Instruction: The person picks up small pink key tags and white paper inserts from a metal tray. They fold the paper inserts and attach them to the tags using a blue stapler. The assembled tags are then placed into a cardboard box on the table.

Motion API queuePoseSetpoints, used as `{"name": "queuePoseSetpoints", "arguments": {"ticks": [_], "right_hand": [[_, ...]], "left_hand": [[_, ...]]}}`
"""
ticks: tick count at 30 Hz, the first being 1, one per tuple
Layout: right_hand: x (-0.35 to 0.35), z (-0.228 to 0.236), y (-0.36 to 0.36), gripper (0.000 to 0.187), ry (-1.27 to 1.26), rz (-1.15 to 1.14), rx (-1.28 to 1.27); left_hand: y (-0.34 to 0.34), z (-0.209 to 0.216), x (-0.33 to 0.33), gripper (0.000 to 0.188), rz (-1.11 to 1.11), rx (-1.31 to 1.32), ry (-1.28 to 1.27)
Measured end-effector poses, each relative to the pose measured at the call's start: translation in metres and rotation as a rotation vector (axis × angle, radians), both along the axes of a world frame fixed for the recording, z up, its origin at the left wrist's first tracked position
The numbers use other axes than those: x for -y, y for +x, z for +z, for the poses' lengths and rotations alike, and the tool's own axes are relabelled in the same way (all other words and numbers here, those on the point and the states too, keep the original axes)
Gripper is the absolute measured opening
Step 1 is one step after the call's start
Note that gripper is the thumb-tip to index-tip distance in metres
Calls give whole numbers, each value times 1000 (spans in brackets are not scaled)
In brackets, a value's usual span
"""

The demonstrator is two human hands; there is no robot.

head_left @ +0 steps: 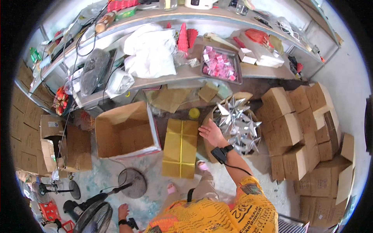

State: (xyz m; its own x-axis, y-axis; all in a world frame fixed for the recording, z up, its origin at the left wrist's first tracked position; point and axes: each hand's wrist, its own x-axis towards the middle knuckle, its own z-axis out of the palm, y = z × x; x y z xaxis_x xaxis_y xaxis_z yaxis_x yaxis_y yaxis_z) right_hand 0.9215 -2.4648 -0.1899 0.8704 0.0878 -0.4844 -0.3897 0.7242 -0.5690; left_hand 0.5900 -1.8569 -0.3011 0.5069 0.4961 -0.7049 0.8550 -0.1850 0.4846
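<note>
My right hand (211, 133) reaches forward with its fingers stretched out and nothing in it. It is over the left side of a carton filled with shiny silver star-shaped ornaments (237, 120). Just left of that hand stands a closed golden-yellow carton (180, 149) bound with yellow strapping. A small round yellow object (194, 113) lies beyond this carton. My left hand (123, 212) hangs low near a fan, away from the cartons; its fingers are too small and foreshortened to make out. Each wrist wears a dark strapped device.
A large open carton (122, 130) stands left of the yellow one. Stacked brown cartons (285, 124) fill the right side. A fan (93, 219) and its round base (133, 183) are at lower left. Ahead, a shelf holds white cloth (150, 50) and a tray (237, 80) of pink pieces.
</note>
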Motion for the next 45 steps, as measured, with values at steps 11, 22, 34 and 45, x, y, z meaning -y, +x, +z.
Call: {"name": "queuePoseSetpoints", "arguments": {"ticks": [11,22,34,45], "right_hand": [[168,-96,289,68,-32,-306,-88],[199,-166,369,32,-334,-421,76],[199,-108,348,31,109,-450,23],[211,-57,222,8,160,-284,-57]], "left_hand": [[12,45,209,41,-146,-60,38],[52,85,265,50,-310,-32,95],[113,102,303,44,-471,-57,184],[192,135,371,41,-788,79,395]]}}
